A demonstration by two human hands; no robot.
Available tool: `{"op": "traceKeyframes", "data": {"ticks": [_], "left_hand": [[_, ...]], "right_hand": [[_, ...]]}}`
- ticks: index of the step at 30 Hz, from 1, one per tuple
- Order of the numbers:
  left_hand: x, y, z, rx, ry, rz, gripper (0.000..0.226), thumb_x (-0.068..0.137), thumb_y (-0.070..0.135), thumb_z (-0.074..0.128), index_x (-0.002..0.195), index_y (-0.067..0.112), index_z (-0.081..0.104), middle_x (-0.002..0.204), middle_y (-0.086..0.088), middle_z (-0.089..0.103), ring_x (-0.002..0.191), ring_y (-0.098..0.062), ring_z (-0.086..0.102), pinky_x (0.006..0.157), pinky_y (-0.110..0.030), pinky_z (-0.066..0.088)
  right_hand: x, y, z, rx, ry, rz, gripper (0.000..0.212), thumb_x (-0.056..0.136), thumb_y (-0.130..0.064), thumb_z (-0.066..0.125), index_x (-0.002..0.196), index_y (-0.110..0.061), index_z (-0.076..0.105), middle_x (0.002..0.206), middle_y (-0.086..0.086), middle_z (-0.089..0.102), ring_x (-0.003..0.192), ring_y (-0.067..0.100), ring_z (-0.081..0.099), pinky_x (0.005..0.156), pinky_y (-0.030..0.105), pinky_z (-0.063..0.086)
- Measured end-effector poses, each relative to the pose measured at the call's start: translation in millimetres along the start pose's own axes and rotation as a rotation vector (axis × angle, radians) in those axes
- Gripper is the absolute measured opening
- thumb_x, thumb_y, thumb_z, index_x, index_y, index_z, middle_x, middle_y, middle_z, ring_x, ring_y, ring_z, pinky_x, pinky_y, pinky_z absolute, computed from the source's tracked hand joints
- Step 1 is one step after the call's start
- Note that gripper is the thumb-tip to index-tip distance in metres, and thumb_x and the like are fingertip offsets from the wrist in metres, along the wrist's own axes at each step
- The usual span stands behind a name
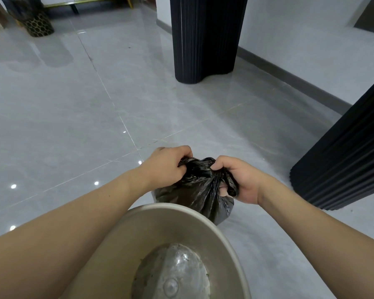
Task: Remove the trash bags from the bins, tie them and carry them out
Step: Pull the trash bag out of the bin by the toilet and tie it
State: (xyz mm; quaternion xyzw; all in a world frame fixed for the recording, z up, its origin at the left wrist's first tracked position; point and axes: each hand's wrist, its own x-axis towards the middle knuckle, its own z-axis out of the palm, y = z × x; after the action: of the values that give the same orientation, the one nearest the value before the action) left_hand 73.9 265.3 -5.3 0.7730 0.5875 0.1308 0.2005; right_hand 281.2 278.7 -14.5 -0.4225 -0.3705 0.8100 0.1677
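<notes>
A black trash bag (pixel 194 190) sits on the grey tiled floor just beyond a round metal bin (pixel 181 214) at the bottom of the view. The bin holds no bag and its dirty bottom shows. My left hand (pixel 166 167) grips the gathered top of the bag from the left. From the right, my right hand (pixel 240 180) clutches another bunch of the same plastic, with a strip of it wound around the fingers. Both hands meet over the bag's neck.
A second bin (pixel 34 20) with a black liner and a gold honeycomb pattern stands far back left, beside a gold-legged cabinet. Two black fluted pillars rise from the floor, one ahead (pixel 205 39) and one close on the right (pixel 345 160). A white wall with grey skirting runs along the right.
</notes>
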Motion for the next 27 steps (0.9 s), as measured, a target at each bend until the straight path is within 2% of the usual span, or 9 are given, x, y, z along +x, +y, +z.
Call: {"op": "traceKeyframes", "data": {"ticks": [3, 5, 11, 13, 16, 20, 23, 25, 27], "left_hand": [[1, 1, 1, 0.1, 0.064, 0.004, 0.019, 0.084, 0.02, 0.057, 0.103, 0.025, 0.055, 0.08, 0.006, 0.058, 0.085, -0.02, 0.049, 0.091, -0.03, 0.029], [2, -1, 1, 0.174, 0.128, 0.026, 0.021, 0.083, 0.026, 0.06, 0.102, 0.022, 0.053, 0.091, 0.005, 0.059, 0.093, -0.022, 0.052, 0.095, -0.034, 0.03], [-8, 0, -6, 0.139, 0.187, 0.053, 0.038, 0.082, 0.028, 0.069, 0.107, 0.017, 0.042, 0.104, 0.004, 0.045, 0.093, -0.024, 0.052, 0.086, -0.036, 0.035], [-12, 5, -9, -0.012, 0.156, 0.053, 0.042, 0.082, 0.025, 0.072, 0.106, 0.019, 0.038, 0.108, 0.002, 0.039, 0.089, -0.024, 0.052, 0.082, -0.035, 0.041], [-17, 13, -13, -0.293, 0.102, 0.048, 0.029, 0.083, 0.016, 0.069, 0.093, 0.025, 0.044, 0.109, 0.005, 0.035, 0.093, -0.019, 0.052, 0.079, -0.028, 0.045], [-16, 16, -8, -0.081, 0.109, 0.044, 0.013, 0.081, 0.029, 0.071, 0.093, 0.032, 0.067, 0.114, 0.01, 0.037, 0.102, -0.014, 0.037, 0.096, -0.029, 0.027], [-12, 16, -4, -0.004, 0.069, -0.068, 0.017, 0.08, 0.042, 0.07, 0.097, 0.041, 0.067, 0.117, 0.012, 0.036, 0.107, -0.012, 0.029, 0.094, -0.027, 0.016], [-9, 17, -2, -0.057, 0.064, -0.104, 0.006, 0.082, 0.039, 0.068, 0.082, 0.041, 0.063, 0.113, 0.013, 0.041, 0.107, -0.013, 0.031, 0.092, -0.028, 0.018], [-6, 19, -2, -0.246, 0.018, -0.156, 0.014, 0.086, 0.03, 0.063, 0.074, 0.034, 0.059, 0.104, 0.011, 0.047, 0.1, -0.014, 0.04, 0.087, -0.028, 0.028]], "right_hand": [[1, 1, 0, 0.055, -0.05, 0.025, 0.013, 0.061, -0.025, 0.057, 0.062, -0.012, 0.057, 0.053, 0.001, 0.046, 0.036, 0.012, 0.035, 0.036, 0.02, 0.026], [2, 2, 0, 0.007, -0.031, 0.037, 0.015, 0.062, -0.026, 0.056, 0.064, -0.012, 0.058, 0.053, 0.002, 0.047, 0.036, 0.013, 0.037, 0.035, 0.02, 0.028], [2, 5, -2, -0.115, 0.136, -0.027, 0.022, 0.083, -0.026, 0.053, 0.068, -0.012, 0.061, 0.057, 0.002, 0.06, 0.036, 0.014, 0.044, 0.035, 0.02, 0.033], [1, 3, -1, -0.055, 0.14, -0.025, 0.023, 0.083, -0.025, 0.051, 0.068, -0.011, 0.061, 0.056, 0.002, 0.06, 0.037, 0.014, 0.047, 0.035, 0.02, 0.036], [1, 1, 0, -0.005, 0.154, -0.022, 0.019, 0.079, -0.026, 0.051, 0.074, -0.011, 0.06, 0.06, 0.003, 0.058, 0.042, 0.015, 0.045, 0.034, 0.02, 0.031], [2, 0, 1, -0.023, 0.188, -0.025, 0.018, 0.078, -0.026, 0.05, 0.074, -0.011, 0.058, 0.066, 0.006, 0.051, 0.039, 0.015, 0.038, 0.035, 0.022, 0.027], [2, -2, 5, -0.002, 0.171, -0.033, 0.018, 0.08, -0.026, 0.048, 0.073, -0.011, 0.056, 0.064, 0.005, 0.049, 0.036, 0.014, 0.036, 0.034, 0.021, 0.027], [2, -1, 7, 0.009, 0.162, -0.051, 0.018, 0.08, -0.026, 0.048, 0.074, -0.011, 0.055, 0.061, 0.004, 0.049, 0.035, 0.014, 0.036, 0.033, 0.02, 0.027], [2, -1, 7, -0.007, 0.16, -0.075, 0.02, 0.082, -0.028, 0.048, 0.077, -0.01, 0.055, 0.059, 0.004, 0.05, 0.034, 0.014, 0.038, 0.034, 0.02, 0.029]]}}
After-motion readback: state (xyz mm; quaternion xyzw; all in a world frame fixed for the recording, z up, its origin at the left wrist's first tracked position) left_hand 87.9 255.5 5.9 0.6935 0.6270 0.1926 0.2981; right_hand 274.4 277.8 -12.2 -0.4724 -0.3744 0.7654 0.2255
